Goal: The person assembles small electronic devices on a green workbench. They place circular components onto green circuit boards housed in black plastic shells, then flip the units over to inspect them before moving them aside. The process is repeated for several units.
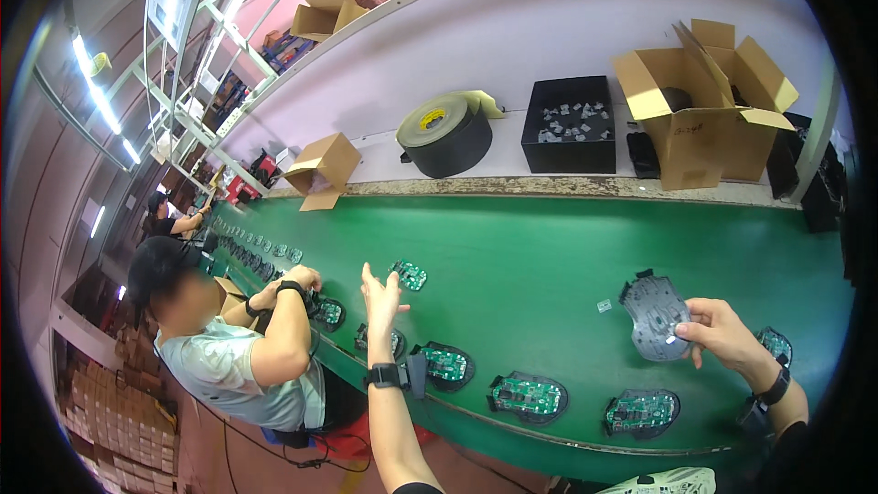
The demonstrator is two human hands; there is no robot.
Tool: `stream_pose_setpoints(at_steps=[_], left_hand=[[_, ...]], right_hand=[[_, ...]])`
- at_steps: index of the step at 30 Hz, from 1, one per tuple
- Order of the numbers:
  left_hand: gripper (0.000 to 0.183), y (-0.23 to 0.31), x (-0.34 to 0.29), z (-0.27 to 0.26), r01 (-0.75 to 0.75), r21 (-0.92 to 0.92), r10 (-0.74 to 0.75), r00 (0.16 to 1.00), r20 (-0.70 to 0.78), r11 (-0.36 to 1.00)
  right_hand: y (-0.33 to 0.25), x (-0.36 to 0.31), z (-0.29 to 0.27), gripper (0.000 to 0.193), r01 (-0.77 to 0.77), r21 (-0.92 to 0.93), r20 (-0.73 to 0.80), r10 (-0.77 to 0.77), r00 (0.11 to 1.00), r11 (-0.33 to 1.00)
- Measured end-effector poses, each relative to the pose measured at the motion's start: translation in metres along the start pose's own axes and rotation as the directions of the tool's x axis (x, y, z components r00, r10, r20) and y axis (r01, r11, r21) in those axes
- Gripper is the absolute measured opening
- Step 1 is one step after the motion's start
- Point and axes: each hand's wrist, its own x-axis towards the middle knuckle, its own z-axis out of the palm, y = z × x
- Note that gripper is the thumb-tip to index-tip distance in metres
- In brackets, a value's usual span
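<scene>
My right hand (720, 337) pinches a dark grey moulded plastic shell (655, 318) by its right edge, raised over the green work surface. A small white spot shows on the shell by my thumb. My left hand (379, 300) is open with fingers apart, holding nothing, beside a bare green circuit board (409, 274). Below and right of it, dark shells with green boards in them lie along the near edge: one shell with board (445, 365), another shell with board (529, 397) and a third shell with board (643, 413).
A co-worker (233, 338) sits at the left, hands over a similar unit. More boards (261, 244) line the surface beyond. A tiny pale piece (604, 306) lies by the shell. On the back ledge stand a tape roll (448, 135), a black box of small parts (569, 126) and cardboard boxes (700, 133).
</scene>
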Motion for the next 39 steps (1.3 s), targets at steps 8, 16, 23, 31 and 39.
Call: stream_pose_setpoints(at_steps=[8,16,23,31,39], left_hand=[[0.057,0.091,-0.142,0.033,0.073,-0.346,0.199,0.7,0.685,0.935],[0.038,0.13,-0.244,0.101,0.229,-0.36,0.219,0.475,0.853,0.904],[0.03,0.185,-0.224,0.091,-0.01,-0.439,0.341,0.645,0.683,0.898],[0.028,0.303,-0.133,0.115,-0.253,-0.392,0.432,0.762,0.483,0.884],[0.092,0.399,-0.114,0.26,-0.303,-0.167,0.337,0.69,0.64,0.938]], right_hand=[[-0.001,0.01,0.025,0.034,0.135,0.121,-0.002,-0.136,0.991,0.983],[0.0,0.001,0.041,0.043,0.223,0.065,0.156,-0.23,0.96,0.973],[0.016,-0.061,-0.03,0.048,0.437,-0.492,0.02,-0.491,0.871,0.753],[0.057,-0.145,-0.106,0.029,0.237,-0.576,-0.33,-0.488,0.808,0.782],[0.07,-0.165,-0.132,0.023,0.221,-0.435,-0.527,-0.446,0.724,0.873]])
